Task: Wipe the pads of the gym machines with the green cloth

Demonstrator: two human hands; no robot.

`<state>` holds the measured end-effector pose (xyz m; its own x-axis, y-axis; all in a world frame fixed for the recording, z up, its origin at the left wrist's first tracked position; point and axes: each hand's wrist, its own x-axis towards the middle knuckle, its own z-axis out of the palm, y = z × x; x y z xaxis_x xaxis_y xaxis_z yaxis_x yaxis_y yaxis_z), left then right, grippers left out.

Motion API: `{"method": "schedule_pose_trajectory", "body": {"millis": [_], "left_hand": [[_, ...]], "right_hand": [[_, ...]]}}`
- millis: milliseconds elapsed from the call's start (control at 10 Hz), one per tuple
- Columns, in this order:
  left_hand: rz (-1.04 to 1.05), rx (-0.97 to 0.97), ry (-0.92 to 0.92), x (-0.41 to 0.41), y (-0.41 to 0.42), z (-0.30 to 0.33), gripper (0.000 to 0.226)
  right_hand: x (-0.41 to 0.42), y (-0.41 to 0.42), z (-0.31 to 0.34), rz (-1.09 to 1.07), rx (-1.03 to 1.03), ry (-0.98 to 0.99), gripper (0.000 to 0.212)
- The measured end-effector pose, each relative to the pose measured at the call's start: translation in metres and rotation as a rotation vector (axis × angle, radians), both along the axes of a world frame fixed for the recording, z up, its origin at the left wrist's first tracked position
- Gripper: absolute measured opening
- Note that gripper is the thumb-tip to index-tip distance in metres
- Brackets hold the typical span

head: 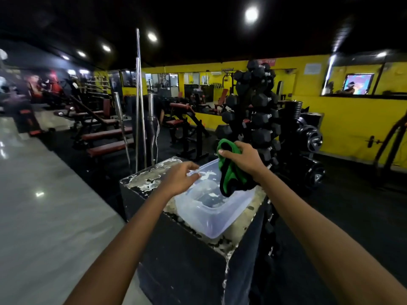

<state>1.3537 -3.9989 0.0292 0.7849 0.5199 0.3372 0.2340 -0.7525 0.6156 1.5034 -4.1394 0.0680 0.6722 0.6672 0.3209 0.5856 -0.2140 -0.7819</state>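
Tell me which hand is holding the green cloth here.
The right hand grips the green cloth, bunched above the clear plastic tub. The left hand holds no cloth; its fingers are at the tub's far rim.

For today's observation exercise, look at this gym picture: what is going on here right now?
A person stands at a worn black box in a gym. The right hand grips a green cloth that hangs over a clear plastic tub on the box. The left hand reaches to the tub's far rim with loosely curled fingers. Behind stand a dumbbell rack and red-padded benches; no pad is being wiped yet.
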Motion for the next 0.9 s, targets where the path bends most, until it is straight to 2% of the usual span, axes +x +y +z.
{"method": "schedule_pose_trajectory", "body": {"millis": [200, 300, 400, 600, 700, 800, 900], "left_hand": [[-0.053, -0.035, 0.018, 0.064, 0.061, -0.007, 0.029], [-0.101, -0.063, 0.029, 0.090, 0.084, -0.011, 0.031], [-0.201, -0.049, 0.046, 0.126, 0.110, -0.017, 0.030], [-0.464, -0.017, 0.088, 0.175, 0.150, -0.028, 0.028], [-0.555, 0.006, 0.084, 0.182, 0.161, -0.031, 0.029], [-0.634, -0.008, 0.091, 0.183, 0.172, -0.030, 0.030], [-0.693, -0.017, 0.112, 0.184, 0.176, -0.032, 0.031]], "right_hand": [[0.063, 0.065, -0.017, -0.077, -0.039, 0.037, 0.030], [0.082, 0.089, -0.030, -0.133, -0.112, 0.042, 0.039], [0.100, 0.111, -0.053, -0.213, -0.221, 0.060, 0.039], [0.107, 0.135, -0.074, -0.489, -0.324, 0.078, 0.042], [0.100, 0.142, -0.082, -0.540, -0.454, 0.095, 0.047], [0.085, 0.149, -0.091, -0.594, -0.649, 0.138, 0.063], [0.075, 0.149, -0.090, -0.657, -0.603, 0.110, 0.061]]}}
